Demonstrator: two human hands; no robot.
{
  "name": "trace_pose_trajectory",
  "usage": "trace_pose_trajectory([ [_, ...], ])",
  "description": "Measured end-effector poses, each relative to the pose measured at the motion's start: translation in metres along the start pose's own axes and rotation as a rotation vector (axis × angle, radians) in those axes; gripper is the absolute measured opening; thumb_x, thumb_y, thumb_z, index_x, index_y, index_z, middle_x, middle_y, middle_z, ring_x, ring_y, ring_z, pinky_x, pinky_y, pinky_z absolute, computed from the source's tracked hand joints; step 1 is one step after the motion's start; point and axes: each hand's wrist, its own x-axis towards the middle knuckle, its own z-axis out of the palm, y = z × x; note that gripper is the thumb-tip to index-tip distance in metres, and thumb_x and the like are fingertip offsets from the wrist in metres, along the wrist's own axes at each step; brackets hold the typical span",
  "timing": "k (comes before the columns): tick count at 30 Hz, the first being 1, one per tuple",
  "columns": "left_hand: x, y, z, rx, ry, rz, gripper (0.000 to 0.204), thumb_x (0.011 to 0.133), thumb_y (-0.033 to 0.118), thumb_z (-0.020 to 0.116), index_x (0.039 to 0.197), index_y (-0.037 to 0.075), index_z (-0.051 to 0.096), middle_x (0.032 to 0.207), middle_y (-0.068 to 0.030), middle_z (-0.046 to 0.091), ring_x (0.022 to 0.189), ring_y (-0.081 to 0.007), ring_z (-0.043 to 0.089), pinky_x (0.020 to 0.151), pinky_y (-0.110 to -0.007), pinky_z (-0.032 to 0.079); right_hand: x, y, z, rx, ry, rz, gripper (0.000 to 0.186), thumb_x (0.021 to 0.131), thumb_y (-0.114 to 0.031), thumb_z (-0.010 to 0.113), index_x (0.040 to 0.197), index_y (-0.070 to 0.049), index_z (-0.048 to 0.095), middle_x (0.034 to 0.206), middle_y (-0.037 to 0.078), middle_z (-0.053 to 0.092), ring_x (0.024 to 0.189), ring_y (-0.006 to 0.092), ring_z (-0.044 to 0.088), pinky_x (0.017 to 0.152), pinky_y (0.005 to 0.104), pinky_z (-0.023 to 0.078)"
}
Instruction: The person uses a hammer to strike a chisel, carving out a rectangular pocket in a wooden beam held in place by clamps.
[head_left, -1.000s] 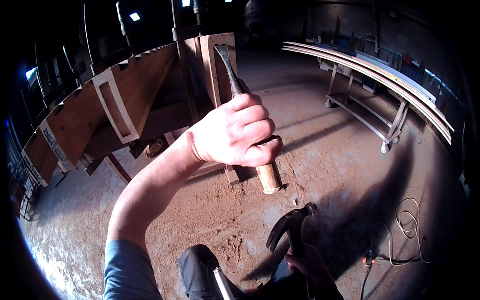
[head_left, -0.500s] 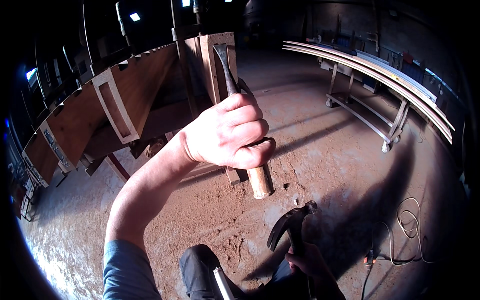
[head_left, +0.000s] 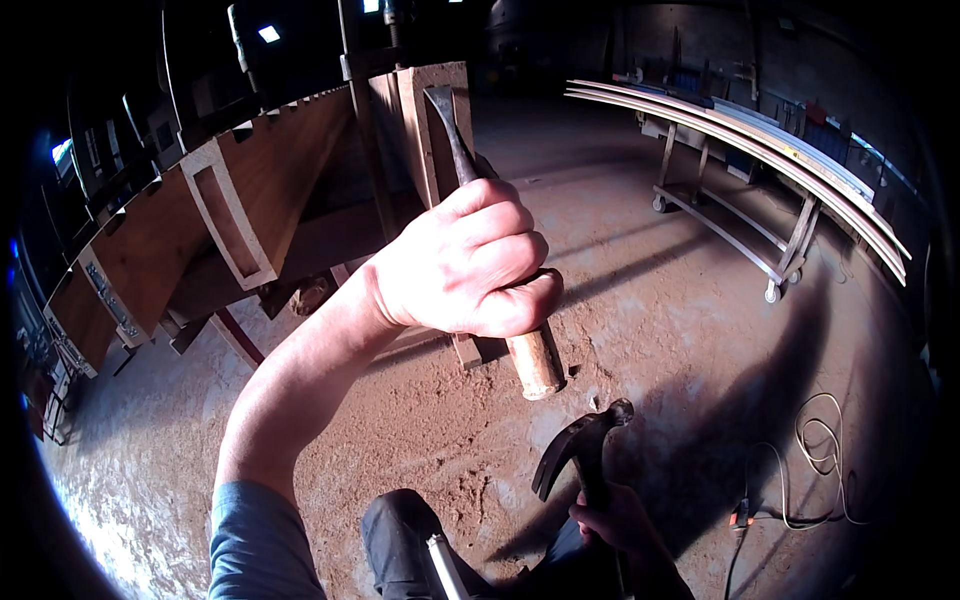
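My left hand (head_left: 470,262) is wrapped round a chisel (head_left: 455,140) with a steel blade and a wooden handle. The blade points up and away, its tip at the recess in the end of a wooden beam (head_left: 408,125). Below my fist the butt of the handle sticks out toward me. Lower down on the right, in shadow, my right hand (head_left: 612,518) grips a claw hammer (head_left: 588,450) by its shaft. The hammer head is up, apart from the chisel handle.
More wooden beams, one with a long recess in its end (head_left: 228,215), lie clamped side by side at the left. A wheeled cart (head_left: 735,235) carries long boards (head_left: 740,125) at the right. A cable (head_left: 825,450) lies on the floor (head_left: 400,430) among wood shavings.
My left fist and the butt of the chisel handle have shifted slightly to the right, while the blade tip stays at the recess. The hammer has hardly moved.
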Motion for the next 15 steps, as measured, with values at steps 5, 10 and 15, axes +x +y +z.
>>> trace_pose_trajectory([
  [5,0.007,0.000,0.002,0.010,0.020,-0.025,0.032,0.077,0.011,0.075,0.101,0.013,0.054,0.080,0.0014,0.054,0.071,-0.0172,0.054,0.067,-0.032,0.046,-0.005,-0.019,0.001,-0.066,0.068,-0.058,0.022,0.089,-0.020,0.079,0.088,-0.003,0.065,0.065,0.003,0.065,0.054,0.0107,0.064,0.051,0.0287,0.052],
  [10,0.012,-0.001,0.002,0.014,0.028,-0.036,0.031,0.075,0.012,0.075,0.099,0.012,0.054,0.078,0.0015,0.052,0.069,-0.0171,0.053,0.066,-0.032,0.045,0.000,-0.026,-0.004,-0.028,0.186,-0.248,0.025,0.085,-0.016,0.082,0.098,-0.001,0.067,0.070,0.004,0.067,0.058,0.0119,0.065,0.058,0.0301,0.055],
  [15,0.016,0.000,-0.001,0.000,-0.025,-0.060,0.033,0.066,0.009,0.077,0.094,0.010,0.059,0.082,-0.0024,0.057,0.073,-0.0210,0.059,0.066,-0.035,0.051,0.009,-0.037,-0.003,0.059,0.273,-0.723,0.028,0.084,-0.013,0.081,0.104,0.000,0.067,0.085,0.007,0.071,0.076,0.0158,0.067,0.073,0.0334,0.056],
])
